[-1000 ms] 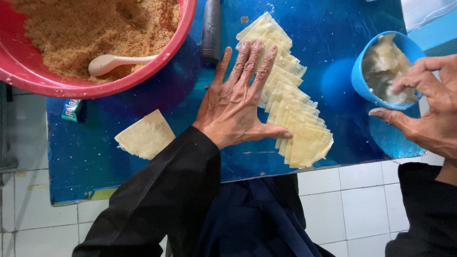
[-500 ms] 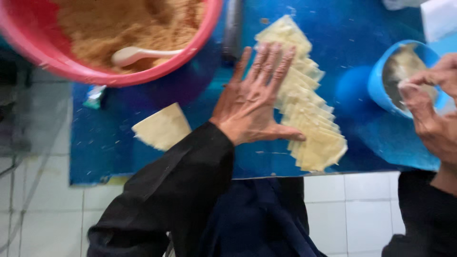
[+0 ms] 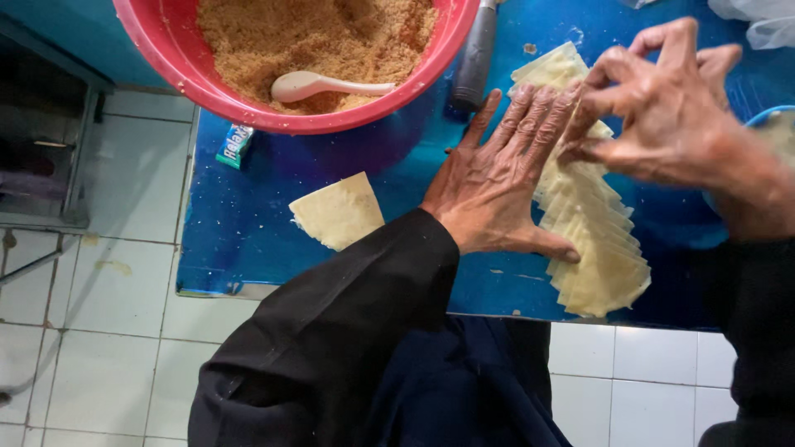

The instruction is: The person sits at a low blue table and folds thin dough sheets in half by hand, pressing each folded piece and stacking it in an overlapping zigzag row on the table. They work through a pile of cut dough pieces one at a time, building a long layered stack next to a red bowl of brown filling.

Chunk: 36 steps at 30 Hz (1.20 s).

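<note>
My left hand (image 3: 497, 178) lies flat, fingers spread, on the left side of a fanned row of pale yellow pastry wrappers (image 3: 592, 240) on a blue board (image 3: 248, 223). Over the upper part of that row hovers my right hand (image 3: 662, 108), its fingertips pinched together at the wrappers beside my left fingertips. I cannot tell whether it grips a sheet. A single wrapper (image 3: 338, 211) lies apart to the left of my left wrist.
A red bowl (image 3: 166, 58) of brown crumbly filling with a white spoon (image 3: 319, 84) stands at the back. A dark handle (image 3: 476, 54) lies beside it. A blue cup's rim (image 3: 766, 116) shows at right, a small packet (image 3: 234, 145) at left. White tiled floor lies below.
My right hand has left the blue cup at the right and moved left over the wrapper row, meeting my left fingertips. My left hand stayed pressed on the wrappers.
</note>
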Each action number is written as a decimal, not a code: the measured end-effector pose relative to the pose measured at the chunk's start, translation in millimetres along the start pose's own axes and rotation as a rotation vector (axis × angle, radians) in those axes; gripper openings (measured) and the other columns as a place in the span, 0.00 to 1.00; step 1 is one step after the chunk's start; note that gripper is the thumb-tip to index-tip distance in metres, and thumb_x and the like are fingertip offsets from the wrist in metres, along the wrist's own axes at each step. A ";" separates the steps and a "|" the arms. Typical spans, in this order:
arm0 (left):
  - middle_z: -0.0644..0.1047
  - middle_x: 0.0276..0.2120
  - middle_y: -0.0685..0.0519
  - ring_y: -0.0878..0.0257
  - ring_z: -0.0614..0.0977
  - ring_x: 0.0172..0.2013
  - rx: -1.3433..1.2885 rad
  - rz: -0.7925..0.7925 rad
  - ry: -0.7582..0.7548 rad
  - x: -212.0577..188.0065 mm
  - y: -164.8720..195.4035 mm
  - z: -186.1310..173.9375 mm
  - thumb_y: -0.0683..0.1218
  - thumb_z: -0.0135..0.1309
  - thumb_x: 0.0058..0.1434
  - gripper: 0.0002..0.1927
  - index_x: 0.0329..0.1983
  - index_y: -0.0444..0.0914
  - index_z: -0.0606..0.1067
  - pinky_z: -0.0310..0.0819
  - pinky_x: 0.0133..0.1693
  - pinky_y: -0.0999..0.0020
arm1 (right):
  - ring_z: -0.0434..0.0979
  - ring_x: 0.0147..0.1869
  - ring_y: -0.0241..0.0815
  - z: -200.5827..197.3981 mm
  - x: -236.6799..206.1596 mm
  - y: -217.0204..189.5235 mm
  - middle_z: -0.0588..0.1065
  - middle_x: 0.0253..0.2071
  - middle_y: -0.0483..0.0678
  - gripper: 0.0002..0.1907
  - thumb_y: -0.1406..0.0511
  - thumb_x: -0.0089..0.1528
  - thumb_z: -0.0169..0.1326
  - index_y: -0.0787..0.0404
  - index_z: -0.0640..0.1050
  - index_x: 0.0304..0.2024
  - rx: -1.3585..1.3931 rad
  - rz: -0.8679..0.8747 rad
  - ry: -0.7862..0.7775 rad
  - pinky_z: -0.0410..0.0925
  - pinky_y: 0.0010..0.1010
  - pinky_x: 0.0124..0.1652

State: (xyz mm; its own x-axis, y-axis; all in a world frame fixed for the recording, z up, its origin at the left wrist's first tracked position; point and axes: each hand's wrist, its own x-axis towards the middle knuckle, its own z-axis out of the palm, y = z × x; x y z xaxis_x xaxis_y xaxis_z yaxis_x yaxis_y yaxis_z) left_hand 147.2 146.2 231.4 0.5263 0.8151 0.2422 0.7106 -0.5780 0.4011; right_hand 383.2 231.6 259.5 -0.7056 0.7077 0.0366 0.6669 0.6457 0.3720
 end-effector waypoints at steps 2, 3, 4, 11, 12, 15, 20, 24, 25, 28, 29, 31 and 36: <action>0.51 0.75 0.37 0.45 0.48 0.76 0.012 0.007 0.002 0.7 0.6 -0.3 0.88 0.52 0.38 0.77 0.75 0.33 0.41 0.29 0.74 0.46 | 0.59 0.67 0.53 12.4 12.2 17.1 0.75 0.53 0.39 0.35 0.30 0.46 0.61 0.43 0.86 0.41 0.041 0.012 -0.030 0.56 0.60 0.49; 0.51 0.75 0.37 0.45 0.48 0.76 0.017 0.005 -0.004 0.9 1.0 -0.4 0.88 0.51 0.38 0.77 0.75 0.32 0.41 0.28 0.74 0.46 | 0.61 0.66 0.54 18.1 20.4 24.3 0.76 0.53 0.41 0.37 0.28 0.44 0.59 0.43 0.86 0.40 -0.025 0.007 -0.068 0.57 0.60 0.48; 0.51 0.75 0.37 0.45 0.48 0.76 0.025 0.002 -0.009 0.9 0.6 -0.8 0.88 0.50 0.38 0.78 0.74 0.32 0.41 0.28 0.74 0.47 | 0.62 0.64 0.54 23.3 29.7 30.2 0.76 0.53 0.43 0.39 0.27 0.42 0.58 0.43 0.86 0.40 -0.091 0.003 -0.103 0.58 0.60 0.48; 0.51 0.75 0.36 0.44 0.49 0.76 -0.028 -0.004 -0.001 -1.0 0.1 1.2 0.88 0.52 0.37 0.79 0.75 0.33 0.40 0.29 0.75 0.48 | 0.80 0.41 0.42 36.0 72.0 52.5 0.79 0.38 0.47 0.39 0.33 0.46 0.65 0.54 0.82 0.43 0.100 0.011 -0.285 0.73 0.35 0.42; 0.52 0.75 0.36 0.44 0.49 0.76 -0.046 0.006 0.028 -1.1 -0.3 1.5 0.87 0.52 0.37 0.79 0.75 0.32 0.40 0.30 0.75 0.48 | 0.80 0.40 0.44 37.8 77.2 54.6 0.79 0.38 0.47 0.40 0.35 0.44 0.67 0.57 0.81 0.43 0.161 0.015 -0.274 0.73 0.35 0.40; 0.52 0.75 0.37 0.43 0.49 0.76 -0.067 0.011 0.065 -1.3 -0.5 2.4 0.86 0.54 0.37 0.79 0.76 0.33 0.40 0.31 0.75 0.47 | 0.80 0.39 0.46 47.9 85.0 61.8 0.79 0.37 0.50 0.40 0.40 0.42 0.72 0.62 0.80 0.42 0.353 0.041 -0.245 0.73 0.37 0.37; 0.52 0.75 0.38 0.43 0.49 0.76 -0.089 0.015 0.071 -0.7 -1.1 2.8 0.86 0.56 0.37 0.79 0.76 0.33 0.40 0.32 0.75 0.47 | 0.78 0.42 0.43 75.9 91.3 76.2 0.78 0.35 0.50 0.32 0.48 0.48 0.74 0.63 0.78 0.41 0.657 0.098 -0.164 0.70 0.36 0.40; 0.52 0.75 0.37 0.44 0.48 0.76 -0.053 0.003 0.038 -1.0 -1.9 3.0 0.86 0.55 0.39 0.78 0.76 0.33 0.40 0.31 0.75 0.48 | 0.78 0.43 0.40 80.1 107.0 82.1 0.77 0.38 0.47 0.31 0.49 0.50 0.72 0.63 0.77 0.43 0.717 0.057 -0.118 0.71 0.32 0.41; 0.52 0.75 0.37 0.44 0.48 0.76 -0.042 0.001 0.025 -0.5 -2.1 3.0 0.86 0.55 0.40 0.77 0.77 0.33 0.39 0.31 0.75 0.48 | 0.78 0.43 0.40 78.0 108.8 81.5 0.78 0.39 0.46 0.31 0.48 0.51 0.71 0.62 0.77 0.44 0.735 0.069 -0.120 0.71 0.33 0.41; 0.52 0.75 0.36 0.44 0.48 0.77 -0.048 0.018 0.051 0.2 -2.6 2.8 0.86 0.54 0.40 0.77 0.76 0.33 0.40 0.31 0.75 0.48 | 0.79 0.43 0.45 68.0 100.0 82.5 0.78 0.40 0.50 0.34 0.42 0.51 0.70 0.62 0.80 0.45 0.531 0.147 -0.097 0.71 0.37 0.42; 0.52 0.75 0.36 0.44 0.48 0.76 -0.056 0.028 0.075 0.7 -2.6 2.7 0.86 0.54 0.40 0.77 0.76 0.33 0.40 0.31 0.75 0.49 | 0.79 0.43 0.47 58.1 92.4 80.6 0.78 0.39 0.51 0.36 0.40 0.51 0.71 0.62 0.81 0.45 0.420 0.177 -0.082 0.72 0.39 0.42; 0.53 0.75 0.36 0.44 0.48 0.76 -0.074 0.045 0.113 0.1 -2.4 2.6 0.86 0.54 0.39 0.77 0.76 0.33 0.40 0.31 0.74 0.49 | 0.79 0.50 0.46 34.2 74.5 76.1 0.79 0.43 0.50 0.35 0.38 0.56 0.65 0.59 0.81 0.46 0.422 0.124 -0.020 0.71 0.38 0.48; 0.52 0.75 0.37 0.44 0.48 0.76 -0.051 0.007 0.043 -0.6 -2.6 2.4 0.86 0.54 0.39 0.77 0.76 0.34 0.40 0.31 0.74 0.49 | 0.75 0.59 0.48 -8.4 51.4 48.9 0.79 0.50 0.43 0.44 0.30 0.36 0.65 0.44 0.83 0.47 -0.018 -0.032 -0.174 0.68 0.47 0.52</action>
State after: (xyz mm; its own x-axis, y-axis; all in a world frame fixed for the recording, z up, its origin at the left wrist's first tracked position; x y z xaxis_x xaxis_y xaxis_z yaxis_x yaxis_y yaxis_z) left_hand 146.2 147.2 228.1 0.5099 0.8126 0.2822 0.6817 -0.5818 0.4436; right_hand 377.5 297.2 287.3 -0.6735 0.7266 -0.1360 0.6390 0.6647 0.3871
